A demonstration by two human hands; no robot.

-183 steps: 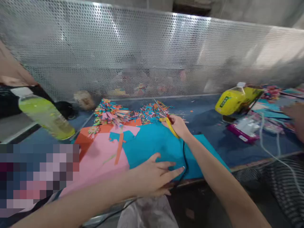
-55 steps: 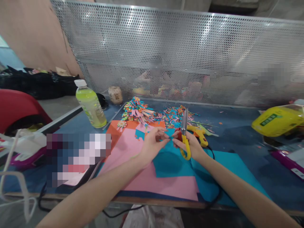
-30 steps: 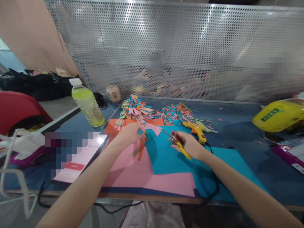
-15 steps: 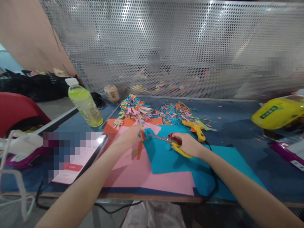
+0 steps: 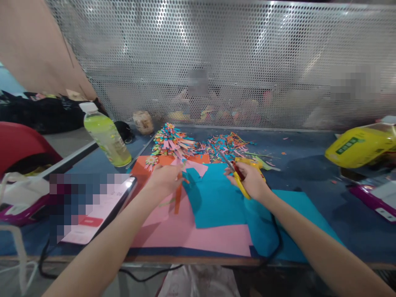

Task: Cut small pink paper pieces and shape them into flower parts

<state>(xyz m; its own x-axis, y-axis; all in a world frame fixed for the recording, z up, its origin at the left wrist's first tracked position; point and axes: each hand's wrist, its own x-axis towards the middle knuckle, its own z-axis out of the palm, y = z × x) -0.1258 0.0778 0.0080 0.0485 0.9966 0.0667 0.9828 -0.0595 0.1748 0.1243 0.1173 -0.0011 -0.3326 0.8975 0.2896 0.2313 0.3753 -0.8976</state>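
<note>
In my right hand [image 5: 252, 181] are the scissors [image 5: 240, 183], with yellow and red handles; their blades point up and to the left, apart from the paper. My left hand [image 5: 163, 179] is closed over the pink sheet [image 5: 161, 231], with a small orange paper strip [image 5: 185, 180] at its fingertips. A longer orange strip [image 5: 177, 200] hangs or lies just below that hand; I cannot tell which. Blue sheets [image 5: 216, 206] overlap the pink one between and below my hands. Behind the scissors, a yellow glue gun [image 5: 247, 161] is partly hidden by my right hand.
Beyond my left hand stands a heap of fringed paper flowers [image 5: 173, 142], beside a pile of paper scraps [image 5: 227, 144]. A drink bottle [image 5: 107, 136] and a phone [image 5: 95, 210] are on the left. A yellow bottle [image 5: 359, 144] is at right, and a perforated metal panel [image 5: 216, 49] backs the table.
The scissors have swung away from the orange paper, their blades now pointing further up. My left hand has shifted slightly left and down.
</note>
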